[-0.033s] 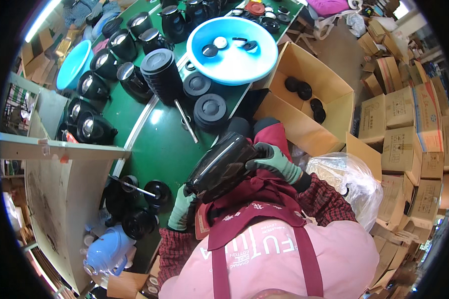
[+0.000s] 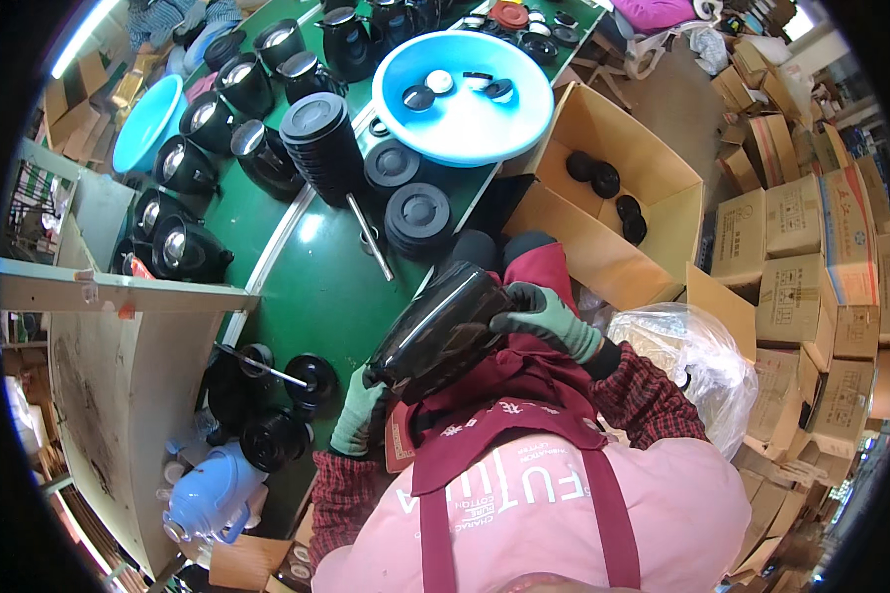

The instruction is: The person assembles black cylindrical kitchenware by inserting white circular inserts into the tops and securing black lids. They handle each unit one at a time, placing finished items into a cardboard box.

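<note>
A glossy black jug body (image 2: 439,326) lies tilted across my lap, held between both hands. My left hand (image 2: 360,413), in a grey-green work glove with dark fingers, is closed on its lower left end; some fingers are hidden behind it. At the upper right end, my right hand (image 2: 546,318), gloved alike, grips the jug body with the thumb on the near side. Just beyond, on the green table, are a metal rod (image 2: 370,239), a stack of round black discs (image 2: 418,217) and a taller stack of black lids (image 2: 321,138).
Several black jugs (image 2: 209,124) stand at the far left. A light-blue basin (image 2: 465,138) holds small caps. An open carton (image 2: 603,232) with black round parts stands right, beside a clear plastic bag (image 2: 682,346). Left are a shelf panel (image 2: 119,405) and a blue jug (image 2: 213,489).
</note>
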A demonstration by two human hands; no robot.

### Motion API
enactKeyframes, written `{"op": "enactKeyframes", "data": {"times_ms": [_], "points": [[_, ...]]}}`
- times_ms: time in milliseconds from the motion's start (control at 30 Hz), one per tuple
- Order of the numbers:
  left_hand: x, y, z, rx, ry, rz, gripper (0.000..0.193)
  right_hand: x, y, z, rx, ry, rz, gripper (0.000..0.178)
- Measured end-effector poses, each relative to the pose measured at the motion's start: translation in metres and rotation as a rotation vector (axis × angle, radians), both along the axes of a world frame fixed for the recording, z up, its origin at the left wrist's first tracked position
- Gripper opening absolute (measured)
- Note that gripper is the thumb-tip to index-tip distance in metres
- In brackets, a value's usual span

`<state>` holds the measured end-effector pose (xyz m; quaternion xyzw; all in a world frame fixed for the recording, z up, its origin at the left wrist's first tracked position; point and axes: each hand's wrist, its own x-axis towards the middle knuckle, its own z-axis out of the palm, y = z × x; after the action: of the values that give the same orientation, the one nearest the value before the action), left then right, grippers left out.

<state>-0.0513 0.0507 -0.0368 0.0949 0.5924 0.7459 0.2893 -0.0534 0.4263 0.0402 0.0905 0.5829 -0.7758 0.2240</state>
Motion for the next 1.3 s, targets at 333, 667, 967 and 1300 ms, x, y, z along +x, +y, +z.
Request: {"op": "enactKeyframes", "data": {"times_ms": [333, 667, 967, 1300], "points": [[-0.007, 0.011, 0.057, -0.103, -0.167, 0.081, 0.057, -0.026, -0.007, 0.049, 0.322, 0.234, 0.193, 0.034], [-0.006, 0.018, 0.078, -0.246, -0.009, 0.037, 0.045, -0.049, -0.032, 0.057, 0.350, 0.705, 0.364, 0.057], [-0.013, -0.018, 0.071, -0.190, -0.100, 0.126, 0.040, -0.054, -0.046, 0.070, 0.363, 0.673, 0.433, 0.060], [-0.064, 0.059, 0.007, 0.837, -0.270, 0.287, 0.036, -0.118, -0.063, 0.088, 0.294, 0.871, 0.080, 0.045]]}}
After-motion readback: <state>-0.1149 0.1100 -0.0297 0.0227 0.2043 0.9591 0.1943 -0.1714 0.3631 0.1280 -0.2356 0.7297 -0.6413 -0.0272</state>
